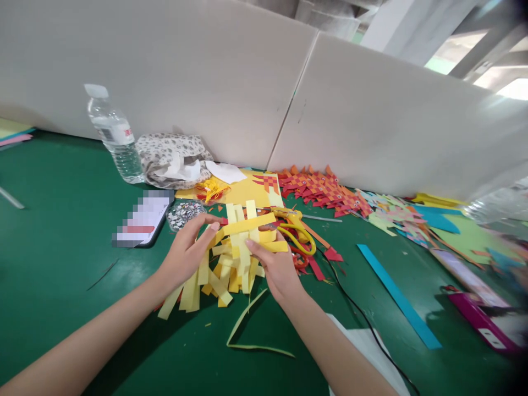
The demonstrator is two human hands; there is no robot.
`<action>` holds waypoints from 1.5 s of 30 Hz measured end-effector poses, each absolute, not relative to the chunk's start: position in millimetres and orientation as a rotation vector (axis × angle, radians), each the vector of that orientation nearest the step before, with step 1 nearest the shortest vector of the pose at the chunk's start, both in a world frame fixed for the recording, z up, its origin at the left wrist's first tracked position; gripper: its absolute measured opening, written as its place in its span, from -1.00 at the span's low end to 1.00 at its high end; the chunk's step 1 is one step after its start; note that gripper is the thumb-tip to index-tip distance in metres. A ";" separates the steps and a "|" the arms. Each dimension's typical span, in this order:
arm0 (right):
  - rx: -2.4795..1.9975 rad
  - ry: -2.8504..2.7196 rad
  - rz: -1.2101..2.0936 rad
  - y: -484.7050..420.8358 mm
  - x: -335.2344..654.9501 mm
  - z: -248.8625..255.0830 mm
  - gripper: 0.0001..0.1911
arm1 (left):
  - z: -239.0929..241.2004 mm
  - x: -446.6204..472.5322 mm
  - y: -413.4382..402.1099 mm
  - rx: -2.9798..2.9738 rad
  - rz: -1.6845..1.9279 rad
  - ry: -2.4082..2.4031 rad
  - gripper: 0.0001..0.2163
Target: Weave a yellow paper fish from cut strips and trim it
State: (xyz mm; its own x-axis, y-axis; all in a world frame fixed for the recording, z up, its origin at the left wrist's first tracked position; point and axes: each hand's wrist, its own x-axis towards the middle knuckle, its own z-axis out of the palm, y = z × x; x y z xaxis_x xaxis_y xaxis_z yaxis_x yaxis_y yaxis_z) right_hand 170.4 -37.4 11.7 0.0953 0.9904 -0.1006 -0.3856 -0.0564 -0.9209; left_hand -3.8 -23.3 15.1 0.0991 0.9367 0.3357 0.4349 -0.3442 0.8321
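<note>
Between my two hands is a small weave of yellow paper strips point(245, 242), pale strips running lengthwise and deeper yellow ones crossing them. My left hand point(194, 242) pinches the left end of a deep yellow crosswise strip. My right hand point(277, 267) grips the weave from the right, thumb on top and fingers underneath. Loose yellow strips point(191, 291) lie in a heap on the green table below the hands. Scissors with yellow handles point(303, 236) lie just beyond my right hand, and red-handled ones point(303, 257) are partly hidden beside them.
A phone point(144, 220), a dish of googly eyes point(185, 213) and a water bottle point(115, 137) stand or lie left. Red-orange woven paper fish point(317, 187) are piled by the grey partition point(198, 71). A blue strip point(398, 297), black cable point(355, 305) and magenta device point(480, 322) lie right.
</note>
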 end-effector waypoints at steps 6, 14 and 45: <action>-1.005 -0.816 1.367 -38.8 171.0 12.2 -0.56 | 16.8 -2.7 -21.2 1.739 1.098 1.213 -0.74; -1.031 -0.916 1.361 -40.7 170.0 14.1 -0.59 | 14.6 -3.3 -18.8 1.657 1.106 1.104 -0.75; -1.049 -0.943 1.434 -41.7 168.0 18.8 -0.45 | 18.0 -0.3 -19.9 1.192 0.737 0.899 -0.80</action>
